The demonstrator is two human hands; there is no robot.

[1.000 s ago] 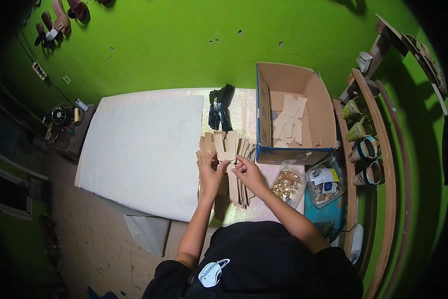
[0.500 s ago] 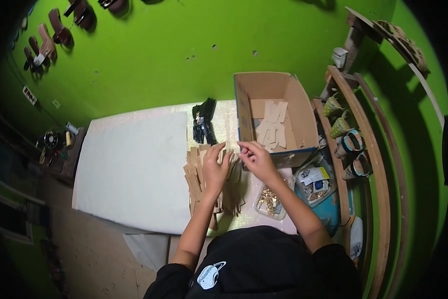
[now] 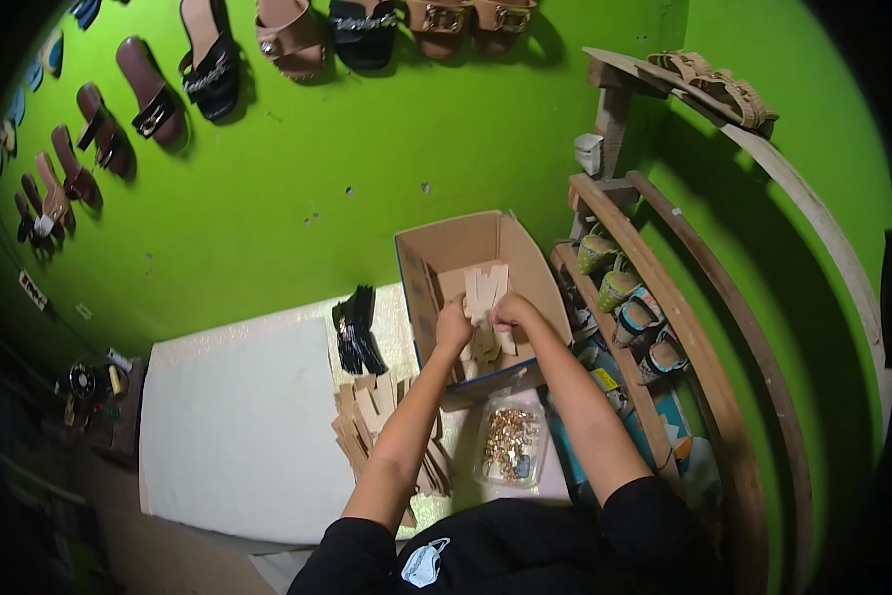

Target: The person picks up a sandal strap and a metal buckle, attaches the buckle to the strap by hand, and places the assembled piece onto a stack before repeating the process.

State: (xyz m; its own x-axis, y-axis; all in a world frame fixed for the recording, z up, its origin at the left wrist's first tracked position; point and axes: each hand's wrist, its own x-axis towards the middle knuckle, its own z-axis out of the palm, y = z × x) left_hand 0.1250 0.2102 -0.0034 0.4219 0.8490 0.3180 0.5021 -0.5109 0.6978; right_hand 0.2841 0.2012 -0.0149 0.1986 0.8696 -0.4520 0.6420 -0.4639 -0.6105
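Both hands reach over the near side of an open cardboard box [image 3: 444,236], in among pale beige flat cut pieces [image 3: 487,288] shaped like shoe straps. My left hand [image 3: 454,324] is at the left edge of these pieces, fingers curled, its fingertips partly hidden. At their right edge, my right hand [image 3: 511,311] is closed, with its fingers bent against the pieces. Left of the box, brown strap-shaped pieces [image 3: 375,402] lie in loose piles, partly behind my left forearm. Beyond them rests a bundle of shiny black straps [image 3: 358,332].
A clear plastic tub [image 3: 511,443] of gold-coloured metal fittings stands in front of the box. White sheeting [image 3: 243,426] covers the table's left part. A wooden rack [image 3: 699,288] with shoes rises close on the right. Sandals [image 3: 208,61] hang on the green wall.
My hands have moved from above the brown piles, fingers pinched, into the box and closed at the beige pieces. The view has shifted, showing more of the wall sandals.
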